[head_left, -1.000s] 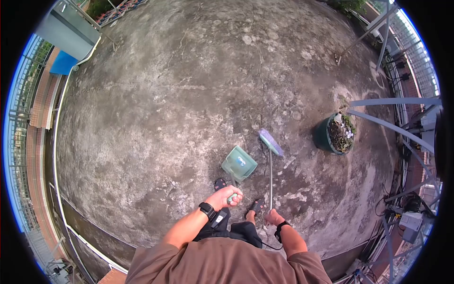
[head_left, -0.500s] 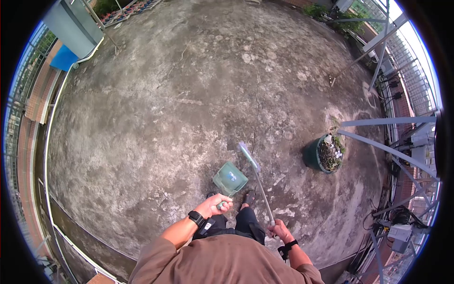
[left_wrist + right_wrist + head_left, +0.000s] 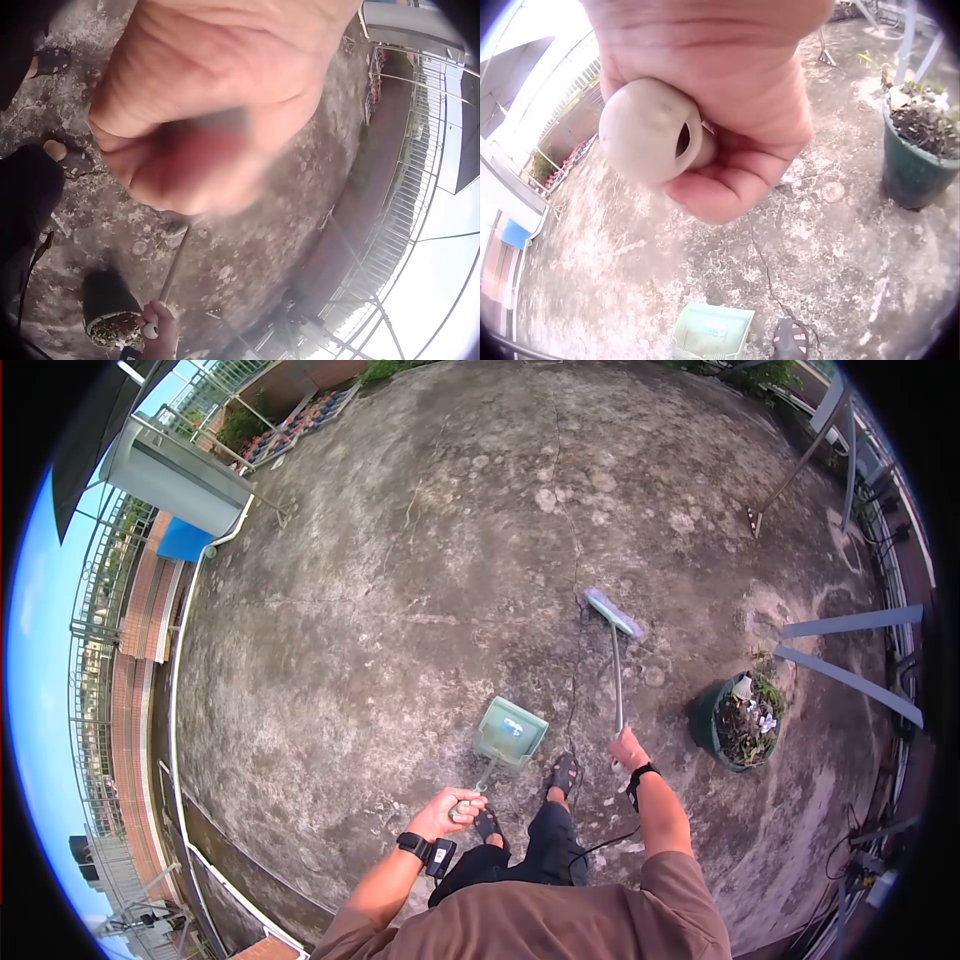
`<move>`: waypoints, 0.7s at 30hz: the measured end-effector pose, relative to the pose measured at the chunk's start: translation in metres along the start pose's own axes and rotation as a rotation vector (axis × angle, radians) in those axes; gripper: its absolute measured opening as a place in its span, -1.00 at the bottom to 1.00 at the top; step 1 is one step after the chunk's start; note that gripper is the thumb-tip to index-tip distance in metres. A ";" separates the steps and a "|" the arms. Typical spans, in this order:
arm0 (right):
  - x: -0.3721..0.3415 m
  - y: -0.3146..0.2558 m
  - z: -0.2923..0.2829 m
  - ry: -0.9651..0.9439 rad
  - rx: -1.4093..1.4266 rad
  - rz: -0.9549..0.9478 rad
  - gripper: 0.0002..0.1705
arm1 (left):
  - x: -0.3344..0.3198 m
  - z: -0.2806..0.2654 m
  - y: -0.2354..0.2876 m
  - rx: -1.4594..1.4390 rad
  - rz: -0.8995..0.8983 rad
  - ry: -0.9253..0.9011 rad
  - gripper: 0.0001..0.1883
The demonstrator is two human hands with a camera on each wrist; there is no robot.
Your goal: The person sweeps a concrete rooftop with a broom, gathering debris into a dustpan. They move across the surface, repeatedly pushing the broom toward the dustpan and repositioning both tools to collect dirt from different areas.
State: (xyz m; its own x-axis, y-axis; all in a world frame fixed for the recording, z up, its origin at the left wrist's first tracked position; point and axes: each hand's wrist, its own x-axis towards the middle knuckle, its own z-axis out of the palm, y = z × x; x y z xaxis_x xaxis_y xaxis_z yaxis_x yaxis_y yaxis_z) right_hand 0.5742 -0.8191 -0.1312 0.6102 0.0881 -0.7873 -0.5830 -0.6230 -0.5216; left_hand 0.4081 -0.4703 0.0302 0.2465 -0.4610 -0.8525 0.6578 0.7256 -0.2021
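In the head view my left hand (image 3: pixel 447 815) grips the handle of a pale green dustpan (image 3: pixel 511 732), whose pan is low over the concrete in front of my feet. My right hand (image 3: pixel 630 748) holds a broom (image 3: pixel 614 613) by its grey stick. The broom head, with purple bristles, is out ahead and to the right of the dustpan. Seen from the right wrist, the fingers curl round the stick below its rounded end cap (image 3: pixel 649 135). The left wrist view shows a curled left hand (image 3: pixel 217 105), its palm side blurred.
A green pot (image 3: pixel 735 730) with soil and plants stands to the right of the broom. Grey metal struts (image 3: pixel 850 622) reach in beyond it. Stained, cracked concrete (image 3: pixel 350 660) spreads ahead, with a white pipe (image 3: pixel 172 710) along the left edge. My sandalled foot (image 3: pixel 565 772) is near the dustpan.
The broom head swung in close beside the dustpan, then out ahead and to the right, with my right hand moving forward. The dustpan stays in my left hand. The head view has shifted.
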 end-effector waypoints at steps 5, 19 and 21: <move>-0.081 0.020 0.030 -0.340 -0.245 0.145 -0.60 | 0.017 0.022 0.036 0.075 0.032 0.001 -0.84; -0.169 -0.001 0.019 -0.483 0.069 0.032 -0.79 | -0.003 0.010 0.092 0.070 -0.084 -0.082 -0.76; -0.152 -0.038 0.024 -0.412 0.079 0.023 -0.81 | -0.008 0.005 0.112 0.048 -0.091 -0.187 -0.75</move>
State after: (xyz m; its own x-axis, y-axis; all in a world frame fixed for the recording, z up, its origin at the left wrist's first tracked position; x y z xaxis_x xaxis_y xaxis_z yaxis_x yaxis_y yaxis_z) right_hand 0.4902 -0.7901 0.0001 0.3399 0.3885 -0.8565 -0.6433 -0.5683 -0.5130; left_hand 0.4833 -0.3874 0.0169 0.3089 -0.6135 -0.7268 0.7157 0.6532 -0.2471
